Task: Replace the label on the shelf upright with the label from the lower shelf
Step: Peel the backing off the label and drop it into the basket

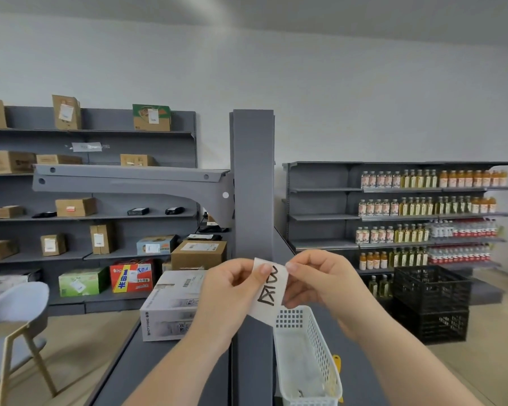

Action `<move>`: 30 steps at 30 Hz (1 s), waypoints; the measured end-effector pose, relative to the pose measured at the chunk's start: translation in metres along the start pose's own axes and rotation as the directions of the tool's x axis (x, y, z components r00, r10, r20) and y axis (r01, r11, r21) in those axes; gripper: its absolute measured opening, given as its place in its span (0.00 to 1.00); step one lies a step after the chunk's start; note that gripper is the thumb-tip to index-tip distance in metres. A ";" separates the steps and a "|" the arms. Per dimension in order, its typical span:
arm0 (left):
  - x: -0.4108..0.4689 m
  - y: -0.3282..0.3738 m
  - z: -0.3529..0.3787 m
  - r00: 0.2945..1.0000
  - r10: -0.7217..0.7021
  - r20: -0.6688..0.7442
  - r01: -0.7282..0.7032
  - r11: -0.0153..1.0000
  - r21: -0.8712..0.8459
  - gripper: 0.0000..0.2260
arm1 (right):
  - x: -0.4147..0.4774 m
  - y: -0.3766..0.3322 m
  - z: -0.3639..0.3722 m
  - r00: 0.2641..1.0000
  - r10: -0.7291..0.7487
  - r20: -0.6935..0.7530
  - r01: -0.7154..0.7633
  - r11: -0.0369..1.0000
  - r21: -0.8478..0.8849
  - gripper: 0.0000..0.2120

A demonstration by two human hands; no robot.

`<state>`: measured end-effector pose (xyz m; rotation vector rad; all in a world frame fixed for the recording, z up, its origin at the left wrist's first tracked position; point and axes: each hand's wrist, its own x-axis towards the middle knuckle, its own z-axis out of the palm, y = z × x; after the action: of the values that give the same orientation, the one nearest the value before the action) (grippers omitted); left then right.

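A white paper label point(272, 291) with black handwritten characters is held in front of the grey shelf upright point(252, 177), low down near its base. My left hand point(232, 285) pinches the label's upper left edge with thumb and fingers. My right hand point(314, 276) pinches its upper right corner. The label hangs tilted, its lower end over the white basket. The face of the upright above my hands shows no label.
A white perforated basket point(311, 373) sits on the lower shelf point(170, 367) to the right of the upright. A white carton point(170, 306) stands on the left. Black crates point(431, 300) are stacked at right. A grey chair point(18, 317) stands at left.
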<state>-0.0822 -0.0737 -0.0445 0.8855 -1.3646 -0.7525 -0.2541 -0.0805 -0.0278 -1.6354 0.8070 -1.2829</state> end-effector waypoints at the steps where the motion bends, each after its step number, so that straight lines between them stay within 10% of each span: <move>1: 0.000 0.000 0.000 1.000 0.001 0.006 -0.001 1.000 0.011 0.04 | 0.001 0.000 -0.001 1.000 0.018 0.017 -0.018 0.999 0.026 0.08; 30: -0.005 -0.003 -0.004 0.999 0.046 -0.002 -0.045 0.980 0.192 0.03 | -0.003 0.002 -0.006 0.996 0.059 0.061 -0.059 0.998 -0.002 0.07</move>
<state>-0.0784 -0.0699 -0.0495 1.0029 -1.4638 -0.5890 -0.2601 -0.0800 -0.0303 -1.6309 0.8122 -1.1856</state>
